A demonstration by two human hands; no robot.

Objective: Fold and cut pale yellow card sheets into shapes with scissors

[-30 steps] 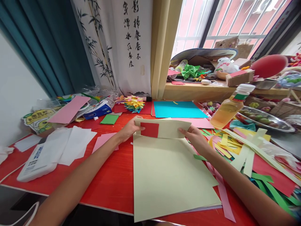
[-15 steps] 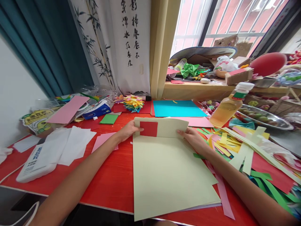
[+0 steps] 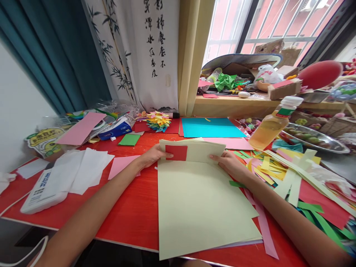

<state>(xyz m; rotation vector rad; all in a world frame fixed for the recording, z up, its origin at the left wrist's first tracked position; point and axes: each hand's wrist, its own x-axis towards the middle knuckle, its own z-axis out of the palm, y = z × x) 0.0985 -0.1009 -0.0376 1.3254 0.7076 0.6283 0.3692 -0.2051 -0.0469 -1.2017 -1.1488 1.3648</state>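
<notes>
A large pale green sheet of paper [image 3: 205, 200] lies over the front of the red table, its far end folded up into a flap. My left hand [image 3: 154, 155] pinches the flap's left end, the thumb resting on a small red paper square [image 3: 178, 152] that lies against the flap. At the flap's other end my right hand [image 3: 225, 161] grips the paper between thumb and fingers. Other sheets show beneath the big one along its lower right edge. Pink paper [image 3: 124, 166] sits just beyond my left forearm.
Colourful paper strips [image 3: 267, 167] heap up under and beyond my right forearm. A bottle [image 3: 269, 126] of yellowish liquid stands behind them, beside a metal plate of green fruit [image 3: 308, 138]. Blue paper [image 3: 210, 128] lies at the back; a white wipes pack [image 3: 41, 193] is at left.
The flap has tipped slightly, and its right end has shifted a little to the right. Both hands keep their hold in nearly the same places.
</notes>
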